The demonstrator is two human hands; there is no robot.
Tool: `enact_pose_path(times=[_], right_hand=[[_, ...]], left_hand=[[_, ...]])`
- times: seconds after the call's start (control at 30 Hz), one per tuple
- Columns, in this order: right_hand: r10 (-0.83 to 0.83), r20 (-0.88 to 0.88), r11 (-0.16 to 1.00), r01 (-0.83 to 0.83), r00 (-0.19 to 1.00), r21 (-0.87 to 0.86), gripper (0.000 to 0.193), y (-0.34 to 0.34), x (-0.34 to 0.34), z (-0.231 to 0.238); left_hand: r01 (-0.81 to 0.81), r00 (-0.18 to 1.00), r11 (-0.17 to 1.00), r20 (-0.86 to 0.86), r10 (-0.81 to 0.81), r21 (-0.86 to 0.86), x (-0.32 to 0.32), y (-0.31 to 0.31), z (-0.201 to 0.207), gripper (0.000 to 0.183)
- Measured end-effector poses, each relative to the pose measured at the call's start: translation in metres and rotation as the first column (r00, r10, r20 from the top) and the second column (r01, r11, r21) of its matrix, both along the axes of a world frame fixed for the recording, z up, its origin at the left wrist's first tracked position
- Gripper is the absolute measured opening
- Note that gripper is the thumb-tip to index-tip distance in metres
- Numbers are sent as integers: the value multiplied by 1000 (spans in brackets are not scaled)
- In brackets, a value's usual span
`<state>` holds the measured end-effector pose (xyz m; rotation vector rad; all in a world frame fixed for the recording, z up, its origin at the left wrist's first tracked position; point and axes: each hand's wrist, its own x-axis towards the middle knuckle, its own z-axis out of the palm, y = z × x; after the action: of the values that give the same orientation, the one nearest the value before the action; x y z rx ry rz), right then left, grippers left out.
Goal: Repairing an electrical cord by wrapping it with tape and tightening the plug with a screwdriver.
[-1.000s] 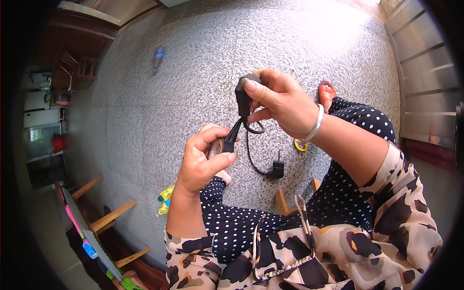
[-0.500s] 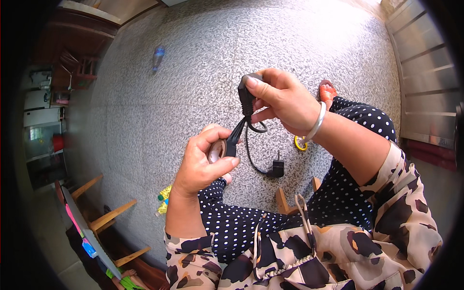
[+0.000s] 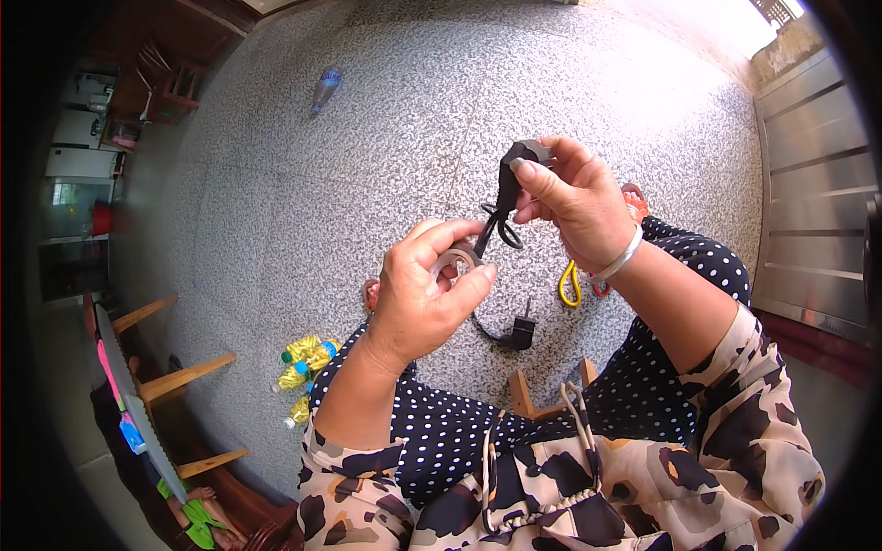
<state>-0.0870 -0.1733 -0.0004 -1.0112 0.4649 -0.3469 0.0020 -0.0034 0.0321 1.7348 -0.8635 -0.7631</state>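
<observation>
My right hand (image 3: 588,197), with a pale bangle at its wrist, pinches a black plug-like cord end (image 3: 516,163) between thumb and fingers. A small loop of black cord hangs just under it. My left hand (image 3: 427,285) grips a roll of black tape (image 3: 459,259), its pale core facing up. A strip of tape runs from the roll to the wrapped part beneath the right fingers. Below both hands, a black power plug (image 3: 521,332) with its pins pointing up dangles from the cord. My left hand hides part of the cord.
Speckled floor tiles (image 3: 395,119) spread ahead, with a plastic bottle (image 3: 325,90) lying on them. Small bottles with yellow contents (image 3: 299,367) lie by my left leg. Yellow looped handles (image 3: 570,285) show near my right knee. A wooden-legged table (image 3: 147,386) stands left; a metal door (image 3: 813,193) right.
Both hands have shifted to the right with the cord and tape roll. The roll now sits closer to the cord end, and the strip between them looks shorter.
</observation>
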Motion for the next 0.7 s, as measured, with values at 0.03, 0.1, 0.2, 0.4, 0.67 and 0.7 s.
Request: enact_pose_path(times=[0.03, 0.1, 0.2, 0.4, 0.67, 0.7], right_hand=[[-15, -9, 1000, 14, 1000, -14, 29, 1, 1, 0], [-29, -8, 999, 29, 1000, -31, 29, 2, 2, 0], [-36, -26, 995, 33, 999, -98, 30, 1, 4, 1], [-150, -33, 986, 147, 988, -84, 38, 2, 8, 3], [-215, -51, 972, 209, 975, -105, 40, 3, 8, 2], [-233, -21, 967, 229, 972, -115, 40, 4, 9, 2]], left_hand=[[-2, 1000, 1000, -30, 3, 3, -1, -1, 0, 32], [-13, 997, 1000, -80, 12, -7, -3, -2, 1, 36], [-82, 939, 996, -331, 89, 35, -6, -3, 4, 40], [-74, 837, 997, -544, 55, -13, -12, -7, 4, 41], [-134, 886, 990, -453, 98, -48, -34, -18, -5, 47], [-126, 925, 991, -366, 102, -43, -37, -20, -9, 47]])
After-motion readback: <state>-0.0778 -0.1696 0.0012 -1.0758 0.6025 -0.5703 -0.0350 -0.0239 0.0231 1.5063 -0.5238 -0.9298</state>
